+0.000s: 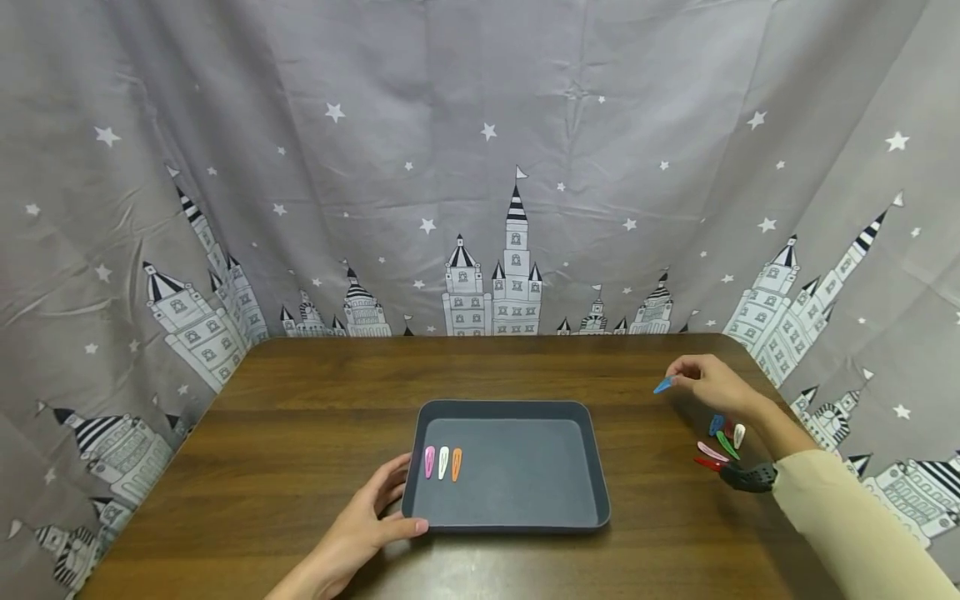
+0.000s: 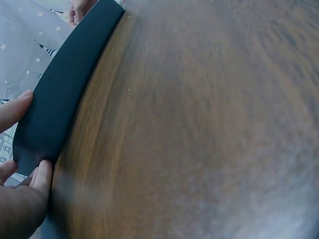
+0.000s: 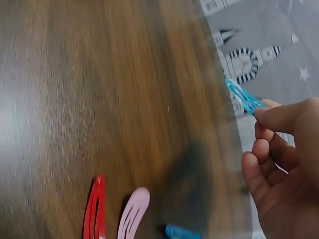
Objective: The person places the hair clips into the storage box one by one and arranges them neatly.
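Note:
In the head view my right hand pinches a light blue snap hair clip between thumb and fingertips, above the table's right side. The right wrist view shows the same blue clip sticking out past the thumb. My left hand holds the near left corner of a dark grey tray, its thumb at the front rim and its fingers along the left wall. Inside the tray, at the left, a pink clip, a white clip and an orange clip lie side by side in a row.
Below my right forearm lies a loose group of clips: dark blue, green, white, pink and red. A grey curtain with castles and stars hangs behind the wooden table.

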Demonstrator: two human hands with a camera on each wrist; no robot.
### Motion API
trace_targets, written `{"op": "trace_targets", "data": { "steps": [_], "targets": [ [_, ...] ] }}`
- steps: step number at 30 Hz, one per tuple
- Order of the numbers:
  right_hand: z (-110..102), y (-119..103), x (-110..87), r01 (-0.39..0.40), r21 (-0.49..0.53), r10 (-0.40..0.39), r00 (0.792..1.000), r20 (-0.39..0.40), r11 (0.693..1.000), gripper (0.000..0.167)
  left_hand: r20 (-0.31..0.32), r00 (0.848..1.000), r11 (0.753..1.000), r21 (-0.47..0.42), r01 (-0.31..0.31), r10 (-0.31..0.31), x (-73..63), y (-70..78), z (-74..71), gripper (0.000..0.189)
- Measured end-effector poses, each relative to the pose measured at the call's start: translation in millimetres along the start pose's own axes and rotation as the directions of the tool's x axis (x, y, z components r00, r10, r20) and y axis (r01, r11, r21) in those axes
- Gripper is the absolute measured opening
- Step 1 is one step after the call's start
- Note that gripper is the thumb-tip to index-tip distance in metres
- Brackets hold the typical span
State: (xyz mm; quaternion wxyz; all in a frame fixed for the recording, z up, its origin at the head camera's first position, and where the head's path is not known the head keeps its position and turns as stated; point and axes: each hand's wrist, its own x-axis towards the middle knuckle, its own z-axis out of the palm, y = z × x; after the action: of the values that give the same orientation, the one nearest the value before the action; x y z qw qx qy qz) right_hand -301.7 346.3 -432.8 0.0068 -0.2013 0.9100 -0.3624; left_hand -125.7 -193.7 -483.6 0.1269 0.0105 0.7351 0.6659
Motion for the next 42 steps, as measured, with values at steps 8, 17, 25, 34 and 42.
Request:
{"op": "trace_targets", "data": {
  "steps": [8,17,25,34,42],
  "targets": [
    [13,-18,17.0,0.019,0.067,-0.026,0.994,0.110,0.998,0.007,0.006,1.000,1.000,-0.010,-0.013,0.013,0.1,-0.2,0.5,0.092],
    [28,-41,32.2,0.074,0.078,-0.087,0.979,0.185,0.994,0.009,0.011,1.000,1.000,-0.019,-0.016,0.016,0.0,-0.6,0.3,0.092],
    [46,-61,47.9,0.135,0.070,-0.148,0.960,0.237,0.988,0.010,0.002,1.000,1.000,-0.009,-0.015,0.015,-0.2,-0.8,0.4,0.092],
    [66,-84,58.9,0.159,0.127,-0.192,0.928,0.318,0.979,0.011,0.004,1.000,1.000,-0.012,-0.010,0.010,-1.2,0.5,1.0,0.092],
    [86,-106,68.9,0.222,0.131,-0.254,0.907,0.335,0.966,0.008,-0.001,1.000,1.000,-0.016,-0.006,0.006,-1.1,0.0,0.7,0.092]
  ]
}}
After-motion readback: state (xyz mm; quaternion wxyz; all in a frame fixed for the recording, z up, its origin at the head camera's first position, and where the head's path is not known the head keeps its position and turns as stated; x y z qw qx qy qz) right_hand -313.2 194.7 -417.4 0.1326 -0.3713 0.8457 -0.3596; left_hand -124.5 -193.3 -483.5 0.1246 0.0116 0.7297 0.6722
